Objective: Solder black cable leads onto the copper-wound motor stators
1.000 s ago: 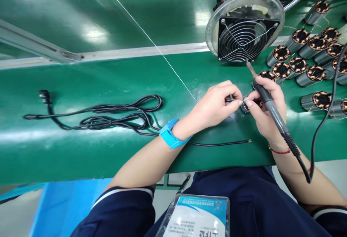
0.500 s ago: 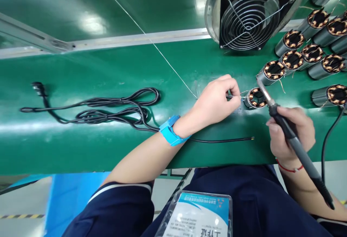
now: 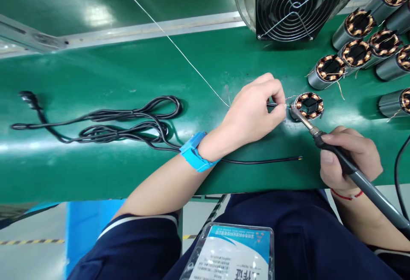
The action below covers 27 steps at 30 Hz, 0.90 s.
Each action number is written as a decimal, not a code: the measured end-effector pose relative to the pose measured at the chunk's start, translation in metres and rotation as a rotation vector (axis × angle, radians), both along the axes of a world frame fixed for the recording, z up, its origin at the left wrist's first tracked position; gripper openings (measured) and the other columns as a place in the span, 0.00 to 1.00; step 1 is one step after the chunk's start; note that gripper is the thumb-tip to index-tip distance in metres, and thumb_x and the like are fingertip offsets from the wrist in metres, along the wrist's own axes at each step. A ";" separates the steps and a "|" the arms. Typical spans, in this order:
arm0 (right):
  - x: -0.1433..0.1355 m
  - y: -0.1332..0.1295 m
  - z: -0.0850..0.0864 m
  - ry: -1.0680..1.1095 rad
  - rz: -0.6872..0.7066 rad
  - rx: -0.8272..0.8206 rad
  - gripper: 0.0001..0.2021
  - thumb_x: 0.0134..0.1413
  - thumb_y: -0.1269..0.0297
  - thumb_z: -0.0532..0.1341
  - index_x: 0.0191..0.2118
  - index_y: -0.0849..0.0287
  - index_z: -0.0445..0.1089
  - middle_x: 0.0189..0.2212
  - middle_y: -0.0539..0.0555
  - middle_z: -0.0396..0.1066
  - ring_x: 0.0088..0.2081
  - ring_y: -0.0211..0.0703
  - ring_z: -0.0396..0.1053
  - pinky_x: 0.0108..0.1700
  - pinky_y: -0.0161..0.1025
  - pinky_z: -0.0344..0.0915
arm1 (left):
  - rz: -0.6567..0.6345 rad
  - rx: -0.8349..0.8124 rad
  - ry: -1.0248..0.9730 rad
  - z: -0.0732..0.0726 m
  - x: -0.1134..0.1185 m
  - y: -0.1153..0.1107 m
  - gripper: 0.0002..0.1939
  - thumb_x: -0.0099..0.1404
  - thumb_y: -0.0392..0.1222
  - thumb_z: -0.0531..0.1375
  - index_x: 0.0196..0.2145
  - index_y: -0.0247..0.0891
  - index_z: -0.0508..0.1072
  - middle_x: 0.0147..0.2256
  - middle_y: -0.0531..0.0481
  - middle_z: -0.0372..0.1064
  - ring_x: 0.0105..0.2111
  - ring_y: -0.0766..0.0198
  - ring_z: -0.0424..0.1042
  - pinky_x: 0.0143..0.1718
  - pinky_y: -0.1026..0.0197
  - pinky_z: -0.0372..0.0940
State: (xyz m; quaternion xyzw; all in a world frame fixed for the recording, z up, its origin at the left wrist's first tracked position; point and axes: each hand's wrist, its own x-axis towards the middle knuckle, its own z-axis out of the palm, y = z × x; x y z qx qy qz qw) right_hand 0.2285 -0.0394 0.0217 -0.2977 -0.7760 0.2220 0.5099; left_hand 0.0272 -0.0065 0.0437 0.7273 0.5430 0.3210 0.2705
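Note:
My left hand (image 3: 256,104) pinches the end of a thin black cable (image 3: 272,104) beside a motor stator (image 3: 309,105) with a ring of copper windings. In my right hand (image 3: 352,158) is a soldering iron (image 3: 342,160), gripped like a pen. Its metal tip reaches the near left rim of the stator, close to the wire ends by my left fingertips. A thin pale strand (image 3: 188,61), which looks like solder wire, runs from the upper left down behind my left hand. Fine copper leads show between the fingers and the stator.
Coiled black cables (image 3: 128,117) lie on the left, one stripped end (image 3: 299,158) passing under my left wrist. A fan with a wire guard (image 3: 293,8) stands at the back. Several more stators (image 3: 355,53) crowd the right. The iron's cord (image 3: 400,173) hangs at the right edge.
My right hand has brought the iron's tip down and left, from above the stator to its left rim by the wire ends. My left hand keeps its pinch. The view has shifted slightly.

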 end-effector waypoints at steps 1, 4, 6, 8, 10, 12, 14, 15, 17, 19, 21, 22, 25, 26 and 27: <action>0.000 0.000 -0.001 0.005 -0.002 0.002 0.14 0.50 0.74 0.62 0.45 0.61 0.71 0.25 0.50 0.68 0.22 0.34 0.60 0.22 0.35 0.60 | -0.002 0.006 0.001 0.000 0.000 0.000 0.08 0.57 0.28 0.54 0.24 0.37 0.64 0.28 0.52 0.65 0.29 0.68 0.65 0.33 0.61 0.66; 0.002 -0.002 -0.003 0.011 -0.014 0.004 0.15 0.49 0.75 0.62 0.45 0.64 0.71 0.26 0.50 0.68 0.23 0.33 0.60 0.23 0.35 0.60 | -0.011 0.019 -0.001 -0.001 -0.001 0.001 0.08 0.57 0.28 0.54 0.24 0.37 0.65 0.28 0.51 0.65 0.29 0.67 0.65 0.33 0.61 0.66; 0.002 -0.003 -0.004 -0.006 -0.014 0.006 0.15 0.50 0.75 0.62 0.45 0.64 0.71 0.26 0.51 0.68 0.23 0.33 0.60 0.23 0.35 0.60 | -0.015 0.023 -0.007 -0.001 -0.002 0.001 0.08 0.57 0.27 0.55 0.24 0.37 0.65 0.28 0.51 0.65 0.29 0.67 0.65 0.32 0.61 0.66; 0.002 -0.003 -0.003 -0.040 -0.021 0.015 0.15 0.50 0.75 0.62 0.46 0.64 0.70 0.27 0.50 0.68 0.23 0.34 0.60 0.24 0.36 0.60 | -0.013 0.027 -0.011 -0.001 -0.002 0.001 0.08 0.57 0.27 0.55 0.25 0.37 0.65 0.28 0.51 0.66 0.29 0.68 0.66 0.32 0.61 0.65; 0.002 -0.004 -0.001 -0.074 -0.034 0.030 0.15 0.51 0.73 0.62 0.46 0.63 0.70 0.25 0.49 0.67 0.23 0.34 0.60 0.24 0.36 0.60 | -0.012 0.029 -0.009 -0.001 -0.002 0.001 0.08 0.57 0.27 0.55 0.24 0.37 0.66 0.29 0.51 0.66 0.29 0.68 0.66 0.32 0.61 0.65; 0.002 -0.005 0.001 -0.095 -0.045 0.036 0.14 0.51 0.72 0.62 0.46 0.62 0.70 0.24 0.48 0.65 0.22 0.34 0.60 0.24 0.36 0.60 | -0.015 0.026 -0.007 -0.001 -0.002 0.001 0.08 0.57 0.27 0.55 0.24 0.37 0.66 0.29 0.51 0.66 0.29 0.68 0.66 0.31 0.62 0.64; 0.003 -0.006 0.002 -0.100 -0.060 0.028 0.14 0.52 0.72 0.62 0.46 0.61 0.70 0.25 0.49 0.66 0.22 0.35 0.60 0.24 0.36 0.61 | -0.019 0.018 -0.004 0.000 -0.002 0.001 0.08 0.57 0.27 0.55 0.24 0.37 0.66 0.29 0.51 0.66 0.29 0.68 0.66 0.31 0.62 0.64; 0.003 -0.006 0.003 -0.100 -0.066 0.027 0.14 0.52 0.72 0.61 0.47 0.60 0.70 0.26 0.49 0.67 0.23 0.35 0.60 0.24 0.36 0.61 | -0.018 0.013 -0.003 0.000 -0.002 0.001 0.08 0.57 0.27 0.55 0.24 0.37 0.66 0.29 0.51 0.65 0.29 0.68 0.66 0.31 0.62 0.64; 0.004 -0.006 0.004 -0.105 -0.062 0.026 0.15 0.51 0.72 0.62 0.47 0.60 0.70 0.27 0.50 0.69 0.23 0.36 0.60 0.23 0.37 0.62 | -0.015 -0.001 0.001 0.001 -0.002 0.001 0.08 0.57 0.27 0.55 0.25 0.37 0.66 0.30 0.50 0.66 0.29 0.68 0.66 0.32 0.62 0.64; 0.004 -0.007 0.004 -0.121 -0.051 0.025 0.16 0.50 0.73 0.63 0.47 0.60 0.70 0.25 0.49 0.68 0.22 0.36 0.60 0.23 0.37 0.62 | -0.013 -0.019 0.003 0.002 -0.001 0.001 0.08 0.57 0.27 0.54 0.25 0.37 0.66 0.30 0.50 0.66 0.30 0.67 0.66 0.32 0.61 0.64; 0.004 -0.007 0.005 -0.139 -0.056 0.027 0.17 0.49 0.73 0.63 0.48 0.59 0.70 0.24 0.49 0.67 0.22 0.36 0.60 0.23 0.37 0.62 | -0.012 -0.034 0.003 0.003 -0.001 0.001 0.08 0.57 0.28 0.55 0.25 0.38 0.66 0.30 0.50 0.66 0.31 0.67 0.67 0.33 0.60 0.65; 0.004 -0.007 0.005 -0.149 -0.059 0.025 0.17 0.50 0.73 0.63 0.48 0.58 0.69 0.24 0.48 0.67 0.22 0.36 0.60 0.22 0.37 0.62 | -0.013 -0.039 0.002 0.003 -0.001 0.001 0.08 0.57 0.28 0.55 0.25 0.38 0.66 0.30 0.50 0.66 0.31 0.66 0.67 0.34 0.60 0.65; 0.003 -0.006 0.005 -0.130 -0.080 0.025 0.16 0.50 0.72 0.63 0.47 0.58 0.70 0.25 0.49 0.68 0.21 0.36 0.61 0.22 0.37 0.62 | -0.011 -0.039 -0.006 0.002 -0.001 0.001 0.08 0.57 0.28 0.55 0.24 0.38 0.65 0.30 0.50 0.66 0.31 0.65 0.67 0.34 0.58 0.66; 0.002 -0.005 0.005 -0.106 -0.095 0.037 0.16 0.50 0.71 0.63 0.47 0.59 0.71 0.25 0.49 0.69 0.21 0.36 0.62 0.22 0.37 0.62 | -0.012 -0.038 -0.006 0.002 -0.001 0.001 0.08 0.57 0.28 0.55 0.24 0.38 0.65 0.30 0.50 0.66 0.31 0.65 0.67 0.35 0.58 0.66; 0.002 -0.004 0.004 -0.082 -0.117 0.057 0.16 0.50 0.71 0.63 0.48 0.59 0.71 0.25 0.50 0.69 0.21 0.36 0.62 0.22 0.37 0.62 | -0.012 -0.036 -0.005 0.002 -0.001 0.001 0.08 0.57 0.28 0.55 0.24 0.38 0.65 0.30 0.50 0.66 0.31 0.65 0.67 0.35 0.58 0.66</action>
